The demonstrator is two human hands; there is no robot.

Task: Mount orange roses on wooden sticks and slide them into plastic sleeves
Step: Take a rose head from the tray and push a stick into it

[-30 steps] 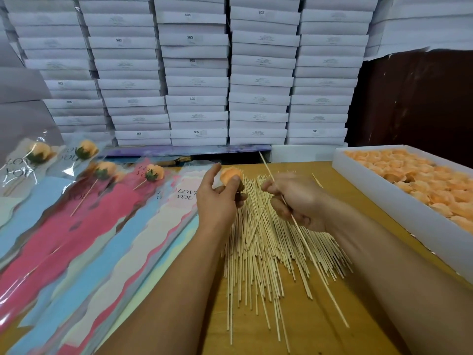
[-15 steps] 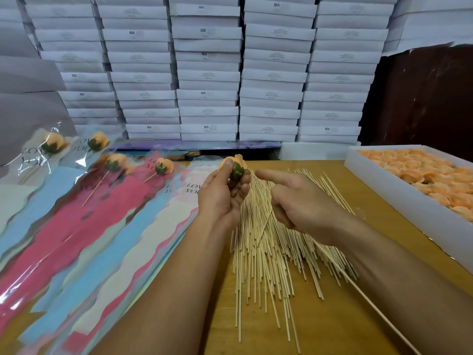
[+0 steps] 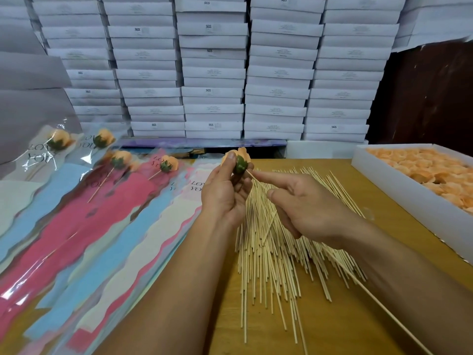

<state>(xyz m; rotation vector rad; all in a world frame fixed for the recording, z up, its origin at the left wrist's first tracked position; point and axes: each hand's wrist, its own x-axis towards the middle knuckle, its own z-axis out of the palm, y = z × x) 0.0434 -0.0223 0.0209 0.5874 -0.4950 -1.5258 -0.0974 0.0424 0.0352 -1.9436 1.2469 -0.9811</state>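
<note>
Orange rose (image 3: 236, 160), gripped in the left hand (image 3: 225, 193) just above the skewer pile (image 3: 281, 239), meets the tip of the wooden stick (image 3: 358, 285) pinched in the right hand (image 3: 307, 208), so mounting is underway and next calls for a straight push into the green base.

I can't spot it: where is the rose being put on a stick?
In the head view, the rose sits centre frame, held up in the left hand, above the far end of the stick pile.
</note>
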